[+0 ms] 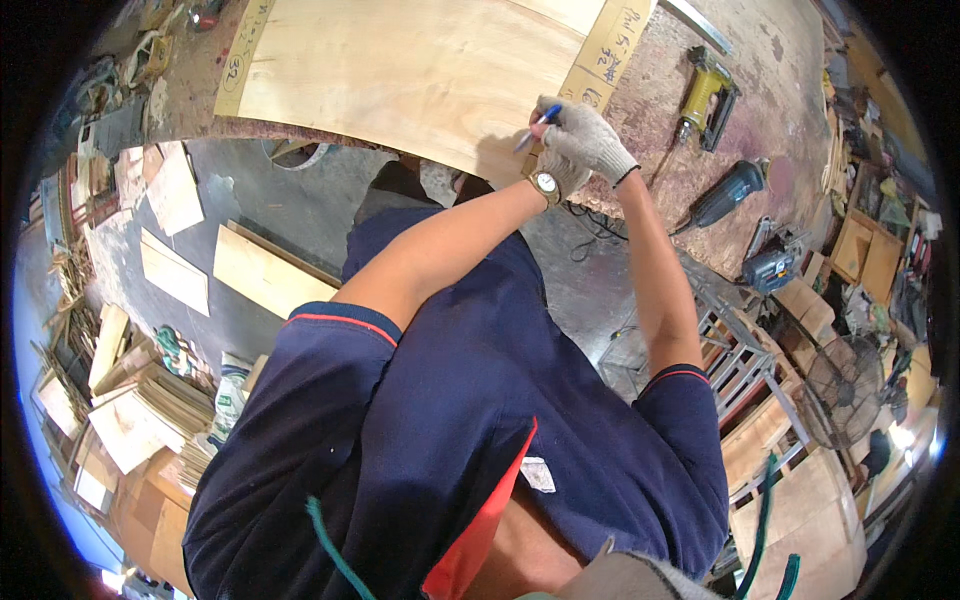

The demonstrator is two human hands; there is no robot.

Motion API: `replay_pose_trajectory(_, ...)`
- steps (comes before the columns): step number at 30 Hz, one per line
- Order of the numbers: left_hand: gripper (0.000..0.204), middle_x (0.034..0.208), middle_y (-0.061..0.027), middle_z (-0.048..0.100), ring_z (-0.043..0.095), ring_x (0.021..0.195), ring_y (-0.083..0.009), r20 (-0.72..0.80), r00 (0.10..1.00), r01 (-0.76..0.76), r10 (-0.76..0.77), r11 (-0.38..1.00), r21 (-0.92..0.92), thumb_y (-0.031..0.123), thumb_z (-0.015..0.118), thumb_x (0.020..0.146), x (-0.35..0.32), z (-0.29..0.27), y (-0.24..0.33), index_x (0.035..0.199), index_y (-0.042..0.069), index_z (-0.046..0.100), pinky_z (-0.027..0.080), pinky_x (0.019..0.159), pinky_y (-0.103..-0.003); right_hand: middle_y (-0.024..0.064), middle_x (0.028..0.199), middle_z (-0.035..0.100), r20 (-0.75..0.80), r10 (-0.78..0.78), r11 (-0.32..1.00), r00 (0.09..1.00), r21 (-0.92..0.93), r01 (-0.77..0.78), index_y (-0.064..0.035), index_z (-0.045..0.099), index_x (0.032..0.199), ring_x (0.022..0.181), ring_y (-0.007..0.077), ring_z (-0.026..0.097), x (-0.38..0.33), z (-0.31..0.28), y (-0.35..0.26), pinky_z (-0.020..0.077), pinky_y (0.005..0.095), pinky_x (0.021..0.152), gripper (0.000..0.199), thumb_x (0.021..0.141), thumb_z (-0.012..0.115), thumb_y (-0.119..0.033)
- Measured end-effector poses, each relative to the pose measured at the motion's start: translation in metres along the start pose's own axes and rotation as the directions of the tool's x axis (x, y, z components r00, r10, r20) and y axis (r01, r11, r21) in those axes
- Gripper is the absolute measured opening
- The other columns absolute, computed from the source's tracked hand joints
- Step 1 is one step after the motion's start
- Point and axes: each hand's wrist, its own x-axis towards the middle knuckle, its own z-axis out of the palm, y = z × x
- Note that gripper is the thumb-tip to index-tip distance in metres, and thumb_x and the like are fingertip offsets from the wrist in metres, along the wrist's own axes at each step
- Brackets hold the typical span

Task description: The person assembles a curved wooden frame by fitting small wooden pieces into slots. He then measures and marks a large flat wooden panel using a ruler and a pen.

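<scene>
My right hand (pixel 590 142), in a pale knit glove, grips a blue pen (pixel 540 125) over the near right corner of a light wooden panel (pixel 410 80). The pen slants down toward the panel. Just below and partly behind it is my left hand (pixel 568 172), also gloved, with a watch (pixel 544 184) at its wrist. The left fingers are hidden by the right hand. Handwritten marks cover a yellowish strip (pixel 592 68) along the panel's right side. Another marked strip (pixel 240 60) runs along its left side.
Right of the panel, a yellow nail gun (pixel 706 97), a dark power tool (pixel 728 195) and a jigsaw-like tool (pixel 770 268) lie on the stained worktable (pixel 765 40). Loose boards (pixel 270 270) lie on the floor at left. A metal frame (pixel 745 360) stands by my right elbow.
</scene>
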Motion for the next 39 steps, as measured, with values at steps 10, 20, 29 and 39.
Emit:
replay_pose_trajectory(10,0.054,0.140,-0.0099,0.047,0.046,0.132,-0.0202,-0.003,0.981,0.115,-0.192,0.602,-0.790,0.040,0.045,0.105,-0.010,0.006,0.005,0.146,0.007,0.036,0.038,0.111,-0.040,0.0116,0.097,0.067,0.185,-0.186,0.913,0.965,-0.331,0.239,-0.0146,0.070,0.101,0.109,0.0338,0.057,0.016,0.007,0.026,0.0450,0.0479,0.096,0.030,0.089,0.068,-0.042)
replay_pose_trajectory(20,0.053,0.139,-0.0104,0.047,0.045,0.133,-0.0209,0.016,0.983,0.119,-0.185,0.562,-0.818,0.040,0.045,0.104,-0.006,-0.001,0.008,0.146,0.008,0.036,0.036,0.112,-0.041,0.0136,0.102,0.067,0.239,-0.181,0.898,0.954,-0.356,0.259,-0.0098,0.069,0.100,0.111,0.0365,0.055,0.019,0.007,0.027,0.0427,0.0496,0.100,0.036,0.090,0.067,-0.044)
replay_pose_trajectory(29,0.053,0.139,-0.0109,0.047,0.044,0.133,-0.0214,0.025,0.983,0.122,-0.184,0.537,-0.835,0.040,0.045,0.104,-0.006,-0.004,0.008,0.146,0.008,0.037,0.035,0.113,-0.042,0.0148,0.104,0.068,0.238,-0.184,0.884,0.954,-0.384,0.266,-0.0091,0.070,0.103,0.116,0.0375,0.054,0.020,0.011,0.031,0.0430,0.0489,0.100,0.039,0.090,0.067,-0.046)
replay_pose_trajectory(39,0.053,0.138,-0.0114,0.048,0.043,0.133,-0.0221,0.027,0.983,0.121,-0.181,0.533,-0.837,0.040,0.045,0.104,-0.005,-0.007,0.008,0.145,0.008,0.038,0.033,0.113,-0.043,0.0140,0.104,0.068,0.195,-0.183,0.909,0.964,-0.339,0.242,-0.0104,0.069,0.101,0.111,0.0367,0.057,0.018,0.012,0.036,0.0442,0.0481,0.096,0.039,0.088,0.069,-0.047)
